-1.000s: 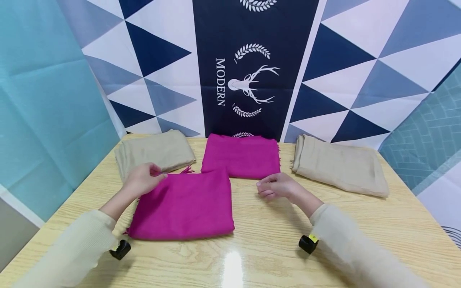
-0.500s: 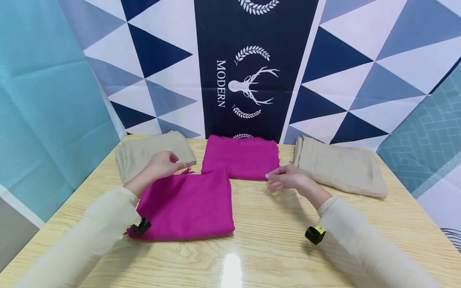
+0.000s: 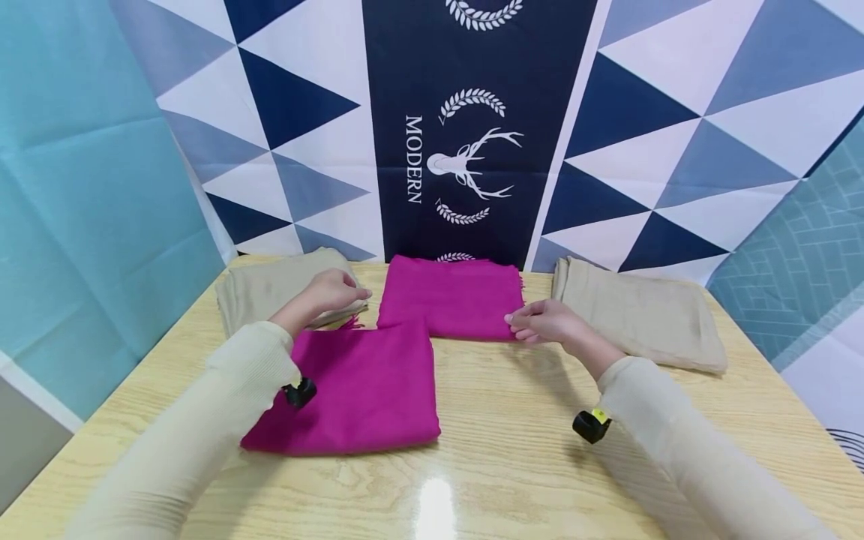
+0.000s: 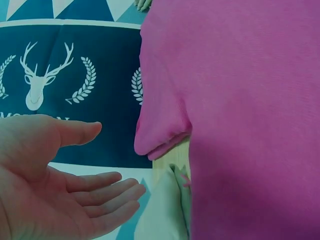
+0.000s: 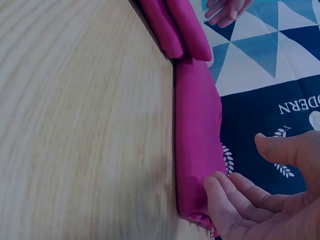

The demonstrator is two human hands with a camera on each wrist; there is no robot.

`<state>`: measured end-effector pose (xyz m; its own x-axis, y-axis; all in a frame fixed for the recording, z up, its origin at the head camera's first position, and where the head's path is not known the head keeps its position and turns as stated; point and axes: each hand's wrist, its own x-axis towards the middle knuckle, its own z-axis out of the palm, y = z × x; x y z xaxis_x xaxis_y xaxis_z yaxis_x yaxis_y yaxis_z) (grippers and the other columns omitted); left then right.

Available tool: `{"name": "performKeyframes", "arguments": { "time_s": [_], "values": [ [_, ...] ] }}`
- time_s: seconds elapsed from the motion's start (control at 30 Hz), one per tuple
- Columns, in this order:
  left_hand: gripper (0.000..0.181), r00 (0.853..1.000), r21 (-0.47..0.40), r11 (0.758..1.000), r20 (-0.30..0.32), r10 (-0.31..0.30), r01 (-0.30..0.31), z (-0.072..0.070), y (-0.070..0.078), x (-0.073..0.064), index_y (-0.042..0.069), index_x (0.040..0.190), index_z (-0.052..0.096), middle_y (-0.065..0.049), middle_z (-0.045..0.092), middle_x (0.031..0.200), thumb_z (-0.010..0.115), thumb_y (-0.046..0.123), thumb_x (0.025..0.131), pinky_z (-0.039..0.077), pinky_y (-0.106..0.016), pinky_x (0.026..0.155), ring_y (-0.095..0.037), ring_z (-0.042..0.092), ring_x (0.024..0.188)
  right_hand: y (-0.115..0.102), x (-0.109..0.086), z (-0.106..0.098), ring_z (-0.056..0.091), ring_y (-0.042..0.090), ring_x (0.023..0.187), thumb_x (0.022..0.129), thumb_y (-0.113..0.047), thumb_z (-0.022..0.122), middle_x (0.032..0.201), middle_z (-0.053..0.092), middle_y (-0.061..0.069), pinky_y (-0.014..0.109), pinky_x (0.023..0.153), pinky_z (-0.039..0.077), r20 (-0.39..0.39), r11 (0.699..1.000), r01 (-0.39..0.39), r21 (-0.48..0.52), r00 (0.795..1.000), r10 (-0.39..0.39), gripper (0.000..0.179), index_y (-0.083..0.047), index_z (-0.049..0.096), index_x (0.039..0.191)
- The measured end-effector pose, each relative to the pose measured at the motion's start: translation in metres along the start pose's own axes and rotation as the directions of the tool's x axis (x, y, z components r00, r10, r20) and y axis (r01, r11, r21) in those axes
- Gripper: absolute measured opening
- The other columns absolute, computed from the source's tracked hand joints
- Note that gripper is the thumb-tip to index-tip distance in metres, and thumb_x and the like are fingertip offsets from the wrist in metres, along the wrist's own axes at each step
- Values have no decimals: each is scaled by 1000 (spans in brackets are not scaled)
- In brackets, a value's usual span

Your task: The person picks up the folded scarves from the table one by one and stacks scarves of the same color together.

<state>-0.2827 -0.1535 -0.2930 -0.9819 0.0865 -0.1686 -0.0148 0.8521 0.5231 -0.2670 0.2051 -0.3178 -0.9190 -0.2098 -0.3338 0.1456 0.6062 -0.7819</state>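
Observation:
A folded magenta scarf with fringe lies at the front left, and its far right corner meets a second folded magenta scarf at the back middle. My left hand hovers over the gap between the left beige folded cloth and the rear scarf. In the left wrist view its thumb and fingers are spread apart around nothing. My right hand is at the near right corner of the rear scarf. The right wrist view shows its fingertips close against that scarf, thumb apart; contact is unclear.
Another beige folded cloth lies at the back right of the wooden table. Behind the table hangs a patterned curtain, with a teal curtain at the left. Small black cameras hang under both wrists.
My left hand has moved right and farther back, off the left edge of the front scarf. The right hand has shifted right and slightly back to the rear scarf's corner. The cloths stay put.

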Motion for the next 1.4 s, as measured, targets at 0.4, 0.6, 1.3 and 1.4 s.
{"name": "performKeyframes", "arguments": {
  "time_s": [0.4,0.6,1.3,1.4],
  "values": [
    [54,989,-186,978,131,-72,95,7,14,34,-8,132,45,-21,50,137,55,31,95,47,-35,104,-30,59,120,-3,16,-10,63,25,109,96,-29,58,122,62,20,34,96,54,-41,999,-40,3,998,40,56,10,45,134],
    [39,984,-292,946,143,-105,143,14,15,48,-4,116,48,-13,54,113,56,28,95,52,-33,98,-16,60,89,-2,28,-13,59,20,105,96,-30,58,120,57,16,27,93,53,-65,996,-85,33,994,87,58,9,43,136],
    [53,963,-465,848,204,-176,254,37,3,76,-10,139,32,-7,50,86,50,19,98,50,-16,61,-4,50,55,8,61,-27,60,-2,71,98,-21,54,79,60,-7,14,76,55,23,926,-214,311,976,218,47,7,38,132],
    [62,963,-488,834,199,-181,257,37,3,79,-9,146,21,-11,52,95,49,19,98,55,-21,77,-7,55,67,9,66,-31,60,0,73,98,-19,52,81,60,-5,17,81,56,46,900,-227,372,973,226,33,1,45,123]
  ]
}}
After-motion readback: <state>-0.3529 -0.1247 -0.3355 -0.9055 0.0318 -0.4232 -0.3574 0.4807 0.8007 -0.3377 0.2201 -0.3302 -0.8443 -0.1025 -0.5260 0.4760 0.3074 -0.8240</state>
